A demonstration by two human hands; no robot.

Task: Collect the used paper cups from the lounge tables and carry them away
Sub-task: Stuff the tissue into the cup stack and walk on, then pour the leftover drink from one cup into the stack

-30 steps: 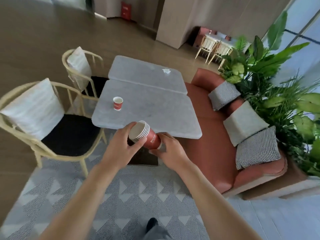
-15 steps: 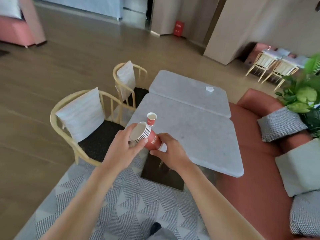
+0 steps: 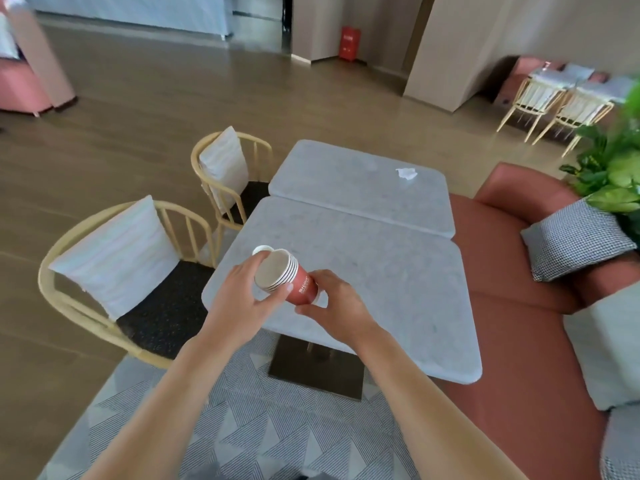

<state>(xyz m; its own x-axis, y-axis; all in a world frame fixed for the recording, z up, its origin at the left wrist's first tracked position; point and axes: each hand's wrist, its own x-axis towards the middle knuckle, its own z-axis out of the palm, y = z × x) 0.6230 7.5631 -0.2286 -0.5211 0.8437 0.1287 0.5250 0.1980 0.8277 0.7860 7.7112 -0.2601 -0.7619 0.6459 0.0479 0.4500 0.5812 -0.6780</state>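
Red nested paper cup stack (image 3: 289, 277) gripped in both my hands; I've closed in, the lone white-rimmed paper cup (image 3: 260, 250) at eleven o'clock probably reachable now.

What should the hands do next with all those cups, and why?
Probably free the left hand and reach for the single cup peeking out behind the stack of cups. It stands on the near table, and both hands, the right hand too, hold the stack beside it.

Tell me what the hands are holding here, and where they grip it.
Both hold a tilted stack of red paper cups: the left hand grips the rim end, the right hand holds the base end.
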